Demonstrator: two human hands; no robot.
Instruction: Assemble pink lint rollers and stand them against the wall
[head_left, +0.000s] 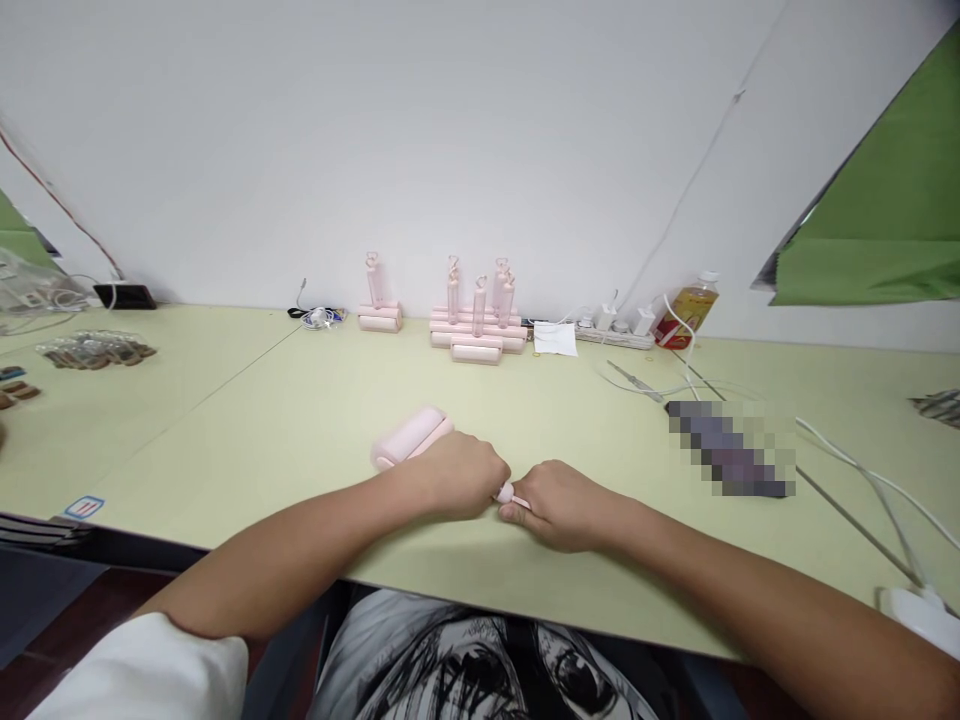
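A pink lint roller (397, 445) lies at an angle just above the table, its covered head to the left. My left hand (469, 475) is closed round its handle, hiding most of it. At the handle's end a small pale pink knob (505, 492) shows between my hands. My right hand (562, 505) is closed with the thumb pressed on a thin pale pink strip (521, 502) by that knob; most of what it grips is hidden.
Several pink lint rollers (478, 350) stand handle-up by the wall, one (380, 318) apart to the left. A power strip (615, 335), a drink bottle (688, 308), tweezers (634, 380) and a blurred dark object (724, 450) are on the right. Bagged pieces (97, 348) lie left.
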